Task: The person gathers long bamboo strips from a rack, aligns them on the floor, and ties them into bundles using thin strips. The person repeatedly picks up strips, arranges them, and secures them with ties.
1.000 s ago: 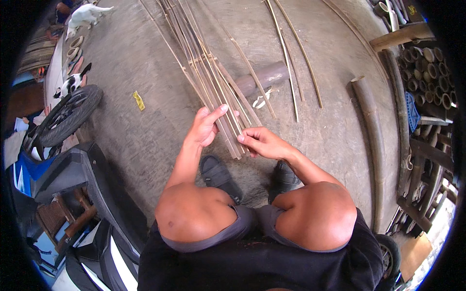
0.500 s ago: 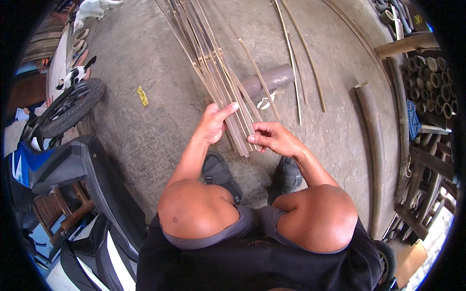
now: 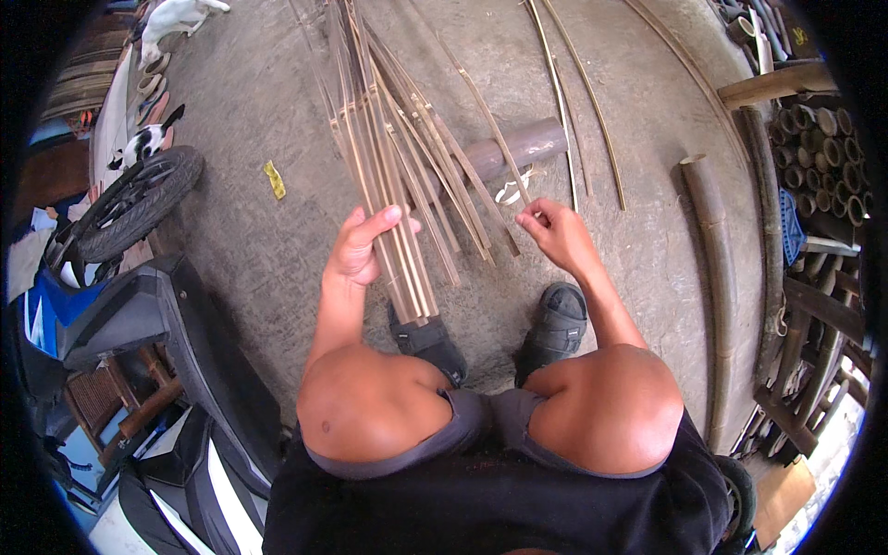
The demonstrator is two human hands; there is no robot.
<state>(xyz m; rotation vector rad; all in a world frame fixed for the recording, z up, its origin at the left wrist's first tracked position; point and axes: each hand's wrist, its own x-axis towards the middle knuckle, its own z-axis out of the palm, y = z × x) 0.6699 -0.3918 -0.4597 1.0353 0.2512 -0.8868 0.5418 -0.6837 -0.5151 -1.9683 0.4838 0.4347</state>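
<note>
Your left hand is wrapped around the near end of a bundle of bamboo strips, fingers closed over the top and thumb out along the side; the bundle fans away from you across the concrete floor, its far end resting over a grey pipe. Your right hand is drawn together in a pinch on the near end of a single strip that lies apart from the bundle, slanting over the same pipe. Risks as I judge them: the split edges of these strips look sharp, and sliding either bare hand along them could cut the palm or drive in splinters. The bundle is held at one end only, so a loose grip may let the strips splay and slip sideways off the pipe. The pinched strip is thin and long; pulled at an angle it could whip, snap, or catch on its neighbours. You are crouched with both shoes close to the cut ends, so a sudden slip would drive points toward your feet and bare knees. A scooter stands just beside your left knee and a cat is near its wheel, leaving little room to shift
</note>
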